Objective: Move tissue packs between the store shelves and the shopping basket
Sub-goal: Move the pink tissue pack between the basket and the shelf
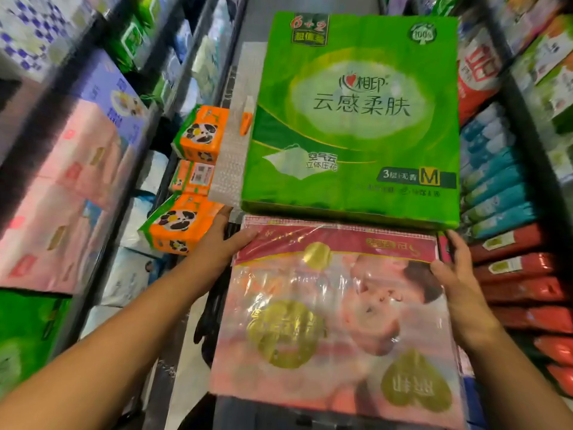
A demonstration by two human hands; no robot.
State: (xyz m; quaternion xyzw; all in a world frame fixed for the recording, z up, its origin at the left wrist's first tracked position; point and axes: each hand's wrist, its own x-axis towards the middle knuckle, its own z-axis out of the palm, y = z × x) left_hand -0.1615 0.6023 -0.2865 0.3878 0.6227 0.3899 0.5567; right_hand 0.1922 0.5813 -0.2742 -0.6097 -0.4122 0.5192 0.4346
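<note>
Gripping the pink tissue pack (pixel 335 311) at its 2 far corners, we clamp left hand (pixel 223 243) and right hand (pixel 459 274) on opposite edges, likely to keep it level; it abuts the green pack (pixel 356 119).

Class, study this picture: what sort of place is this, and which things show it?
Probably a shop aisle: shelves on both sides hold orange packs and red packs, and the left hand and right hand hold a pink pack beside a big green pack.
</note>
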